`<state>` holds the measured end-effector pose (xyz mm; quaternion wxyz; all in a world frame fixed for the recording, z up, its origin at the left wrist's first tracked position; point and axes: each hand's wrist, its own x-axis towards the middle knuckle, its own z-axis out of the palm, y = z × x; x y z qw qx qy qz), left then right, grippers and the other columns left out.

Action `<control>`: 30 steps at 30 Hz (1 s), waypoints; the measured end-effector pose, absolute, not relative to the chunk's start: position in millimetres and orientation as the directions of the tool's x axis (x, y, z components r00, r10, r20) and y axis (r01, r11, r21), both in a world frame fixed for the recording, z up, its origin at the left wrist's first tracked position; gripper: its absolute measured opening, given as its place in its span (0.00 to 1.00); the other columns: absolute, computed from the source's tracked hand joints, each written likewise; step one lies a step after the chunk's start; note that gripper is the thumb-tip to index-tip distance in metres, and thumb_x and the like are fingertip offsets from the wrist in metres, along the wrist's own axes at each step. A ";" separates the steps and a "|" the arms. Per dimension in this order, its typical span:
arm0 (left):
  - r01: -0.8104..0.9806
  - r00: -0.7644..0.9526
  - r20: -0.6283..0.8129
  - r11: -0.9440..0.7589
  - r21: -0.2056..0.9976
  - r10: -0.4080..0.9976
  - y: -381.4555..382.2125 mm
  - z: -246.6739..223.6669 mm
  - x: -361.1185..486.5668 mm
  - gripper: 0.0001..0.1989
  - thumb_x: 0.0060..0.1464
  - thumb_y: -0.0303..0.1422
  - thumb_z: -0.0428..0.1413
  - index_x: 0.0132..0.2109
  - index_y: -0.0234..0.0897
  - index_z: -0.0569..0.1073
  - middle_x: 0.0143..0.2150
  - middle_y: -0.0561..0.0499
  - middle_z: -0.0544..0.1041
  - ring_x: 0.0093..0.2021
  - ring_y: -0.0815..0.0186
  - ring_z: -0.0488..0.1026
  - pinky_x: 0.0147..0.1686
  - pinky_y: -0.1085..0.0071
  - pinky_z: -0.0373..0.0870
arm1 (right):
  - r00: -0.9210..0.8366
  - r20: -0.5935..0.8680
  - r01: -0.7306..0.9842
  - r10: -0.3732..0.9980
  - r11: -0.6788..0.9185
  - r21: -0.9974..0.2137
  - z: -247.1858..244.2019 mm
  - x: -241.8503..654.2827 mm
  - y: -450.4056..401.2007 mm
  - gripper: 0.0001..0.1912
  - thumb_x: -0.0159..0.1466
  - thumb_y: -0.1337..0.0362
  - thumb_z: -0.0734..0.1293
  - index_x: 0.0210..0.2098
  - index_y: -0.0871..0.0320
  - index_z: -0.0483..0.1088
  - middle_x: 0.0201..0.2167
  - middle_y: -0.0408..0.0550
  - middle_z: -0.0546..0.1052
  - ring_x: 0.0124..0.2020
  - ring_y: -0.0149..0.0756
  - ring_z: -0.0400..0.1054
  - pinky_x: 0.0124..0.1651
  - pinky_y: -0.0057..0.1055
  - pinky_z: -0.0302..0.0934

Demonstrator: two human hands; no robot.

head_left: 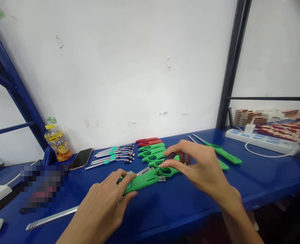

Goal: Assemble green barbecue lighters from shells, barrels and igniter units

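Observation:
My left hand [105, 198] is closed around a green stick lighter [143, 180], whose silver metal tube [53, 217] sticks out toward the lower left. Between the thumb and fingers of my right hand [199, 164] is a small screwdriver with a dark purple handle [169, 157]. Its thin tip meets the right end of the lighter, though the exact contact is too small to make out. Clear plastic pieces [161, 178] lie partly hidden behind the lighter. Beyond my hands lie several green casings [152, 149] and a few red casings [147, 141].
Several metal tubes with wires [111, 156] lie at the back left, near a phone [81, 159] and a yellow-capped bottle [58, 144]. Two green lighters with tubes [225, 154] rest at right, before a white power strip [264, 140]. A white wall stands behind the blue table [190, 210].

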<state>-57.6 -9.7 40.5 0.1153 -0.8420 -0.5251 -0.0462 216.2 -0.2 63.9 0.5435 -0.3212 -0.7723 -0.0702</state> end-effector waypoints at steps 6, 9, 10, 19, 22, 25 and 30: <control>0.896 0.440 0.198 -0.414 -0.160 0.876 -10.2 40.3 -59.2 0.21 0.74 0.36 0.47 0.69 0.53 0.67 0.62 0.46 0.75 0.47 0.53 0.82 0.43 0.54 0.81 | -0.179 0.883 0.615 0.434 0.750 -0.244 64.8 215.5 1.8 0.09 0.64 0.59 0.79 0.38 0.54 0.78 0.30 0.34 0.80 0.23 0.25 0.64 0.29 0.25 0.58; 0.898 0.435 0.202 -0.408 -0.164 0.877 -9.9 40.6 -58.4 0.21 0.74 0.37 0.47 0.69 0.53 0.67 0.63 0.46 0.75 0.46 0.54 0.82 0.42 0.55 0.81 | -0.165 0.885 0.624 0.436 0.741 -0.249 64.6 215.5 2.1 0.09 0.65 0.58 0.79 0.37 0.54 0.78 0.29 0.34 0.80 0.22 0.25 0.64 0.29 0.25 0.59; 0.899 0.432 0.198 -0.405 -0.164 0.880 -9.7 40.9 -58.1 0.21 0.74 0.37 0.47 0.69 0.53 0.67 0.63 0.46 0.75 0.46 0.54 0.82 0.42 0.54 0.81 | -0.160 0.886 0.629 0.436 0.737 -0.249 64.4 215.7 2.2 0.10 0.65 0.57 0.79 0.37 0.54 0.78 0.30 0.34 0.81 0.22 0.24 0.65 0.29 0.25 0.59; 0.906 0.419 0.178 -0.396 -0.152 0.890 -8.7 43.1 -57.4 0.22 0.74 0.37 0.47 0.70 0.52 0.66 0.63 0.45 0.74 0.48 0.53 0.82 0.45 0.53 0.81 | -0.122 0.896 0.658 0.427 0.710 -0.249 64.7 216.4 2.6 0.12 0.65 0.53 0.78 0.37 0.54 0.79 0.28 0.36 0.80 0.21 0.25 0.65 0.29 0.26 0.60; 0.905 0.422 0.196 -0.398 -0.152 0.885 -8.2 42.9 -58.2 0.22 0.75 0.37 0.45 0.70 0.50 0.67 0.62 0.45 0.75 0.47 0.54 0.82 0.43 0.54 0.81 | -0.064 0.883 0.642 0.465 0.696 -0.320 64.9 215.7 3.1 0.14 0.64 0.52 0.79 0.34 0.55 0.78 0.23 0.37 0.77 0.21 0.26 0.65 0.27 0.26 0.60; 0.905 0.424 0.231 -0.403 -0.135 0.875 -7.9 41.9 -60.0 0.21 0.75 0.37 0.43 0.70 0.48 0.68 0.62 0.45 0.76 0.45 0.54 0.83 0.42 0.55 0.81 | 0.002 0.862 0.592 0.508 0.694 -0.410 65.1 216.0 3.1 0.17 0.64 0.51 0.78 0.32 0.56 0.76 0.19 0.36 0.73 0.19 0.27 0.64 0.24 0.26 0.59; 0.910 0.414 0.269 -0.404 -0.093 0.870 -8.1 42.3 -61.1 0.22 0.76 0.39 0.43 0.69 0.45 0.68 0.59 0.45 0.79 0.48 0.52 0.83 0.42 0.55 0.81 | 0.087 0.836 0.553 0.541 0.672 -0.492 67.2 221.4 -1.1 0.15 0.65 0.51 0.78 0.31 0.54 0.76 0.22 0.39 0.77 0.21 0.29 0.66 0.25 0.28 0.60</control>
